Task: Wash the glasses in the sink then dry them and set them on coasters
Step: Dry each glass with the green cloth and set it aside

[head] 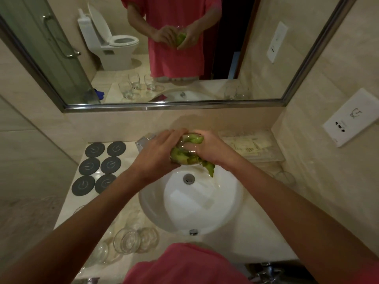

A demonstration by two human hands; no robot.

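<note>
Over the sink (155, 203), both hands work on one glass (187, 149); left hand (159, 149) curls round its outer wall from the L side, right hand (213, 146) pinches a green cloth (182, 155) stuffed into and wrapped about it; so each grip is closed, L on the glass, R on the cloth; a tail of cloth hangs off the near-right edge toward the basin.

Key relation: the glass sits directly btwn the two grips, above the basin's far rim, just in front of the tap (144, 142); its long axis looks tilted, mouth toward the right hand, though the cloth blurs this; the coasters (100, 167), six dark discs in two columns, lie on the bench (235, 238) to the L, so the left hand is the nearer one for setting down; none carries a glass yet, judging by their bare tops.

Hard to read: whether the cloth is drying or scrubbing, prob. drying as no water is seen running; fingertips of both hands are hidden behind glass and cloth; more glasses (131, 240) cluster at the near-left bench corner, partly under the L forearm, count unclear; another clear piece at far right (286, 178) is too faint to identify; the mirror (205, 87) repeats the scene in reverse.
</note>
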